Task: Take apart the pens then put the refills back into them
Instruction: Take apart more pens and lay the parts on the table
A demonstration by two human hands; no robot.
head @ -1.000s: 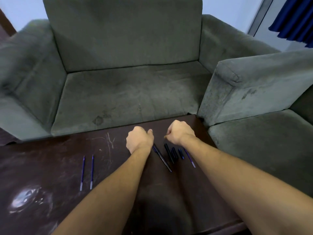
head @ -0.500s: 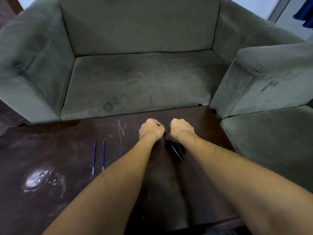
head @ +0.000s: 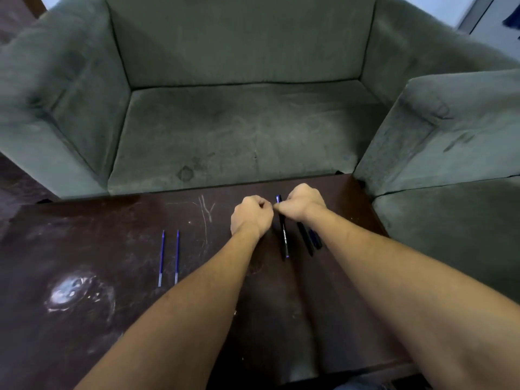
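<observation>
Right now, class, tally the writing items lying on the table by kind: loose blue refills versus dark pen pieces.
Loose blue refills: 2
Long dark pen between the hands: 1
Dark pen pieces beside the right forearm: about 3, overlapping, hard to separate
Total: about 6

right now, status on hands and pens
Left hand and right hand fisted, meeting at black pen. Two refills out, lying left. Nothing in the way.

A scratched dark wooden table (head: 98,249) is set against a grey-green sofa (head: 239,130); a second sofa (head: 455,130) is placed rightward.
</observation>
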